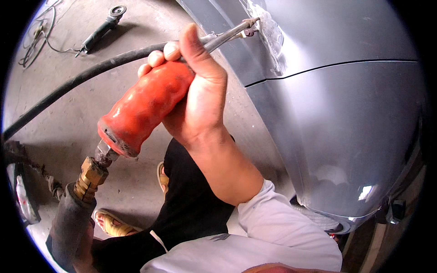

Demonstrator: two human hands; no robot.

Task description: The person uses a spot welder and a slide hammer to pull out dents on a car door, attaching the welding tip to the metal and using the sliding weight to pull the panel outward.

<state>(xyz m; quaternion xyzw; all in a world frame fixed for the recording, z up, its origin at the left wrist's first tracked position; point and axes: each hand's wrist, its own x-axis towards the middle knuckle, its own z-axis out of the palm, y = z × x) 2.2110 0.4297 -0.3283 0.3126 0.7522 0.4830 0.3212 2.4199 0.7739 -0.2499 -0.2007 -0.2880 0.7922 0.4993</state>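
My right hand (200,95) is wrapped round the lumpy red handle (145,104) of a tool, its thumb stretched up along the metal rod (227,36). That rod slants up and right, its tip at a rough bare-metal patch (271,38) on a grey car panel (327,123); whether it touches cannot be told. From the handle's back end a hex brass fitting (91,175) leads into a thick black sleeve or hose (70,227). A second black cable (86,75) passes behind my fingers towards the patch. My left hand cannot be made out.
An angle grinder (102,32) lies on the concrete floor (132,38) at the far left, with its looped cord (38,41) beside it. My sandalled feet (114,223) are below. A curved panel seam crosses the car; a tyre (321,219) shows under its lower edge.
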